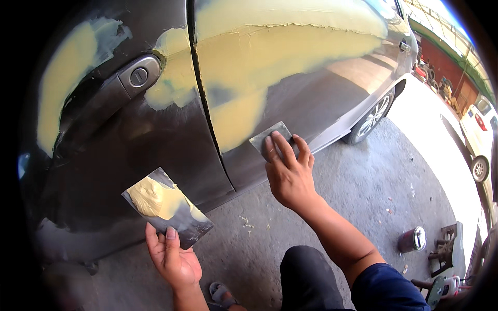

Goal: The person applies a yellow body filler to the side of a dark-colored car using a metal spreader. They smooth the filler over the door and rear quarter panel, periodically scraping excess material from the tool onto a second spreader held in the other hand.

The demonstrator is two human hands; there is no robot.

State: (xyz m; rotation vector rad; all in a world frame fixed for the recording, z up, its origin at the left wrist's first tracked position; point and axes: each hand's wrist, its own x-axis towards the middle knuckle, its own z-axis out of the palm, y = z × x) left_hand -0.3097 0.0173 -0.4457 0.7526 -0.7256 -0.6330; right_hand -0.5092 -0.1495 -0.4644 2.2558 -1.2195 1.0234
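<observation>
My left hand grips the lower edge of a flat dark mixing board, thumb on top. A thick mound of pale yellow body filler lies on the board's upper part, with a smear along one side. My right hand holds a thin grey rectangular spreader, fingers pressed along its face. The spreader is close to the lower door panel, below the filler patch; whether it touches cannot be told. Yellow filler covers much of the dark car door, with a ragged ridge across it.
Left of the door gap are a door handle and more filler patches. A wheel stands at the car's far end. On the concrete floor sit a can and a small stool. A white vehicle is parked at right.
</observation>
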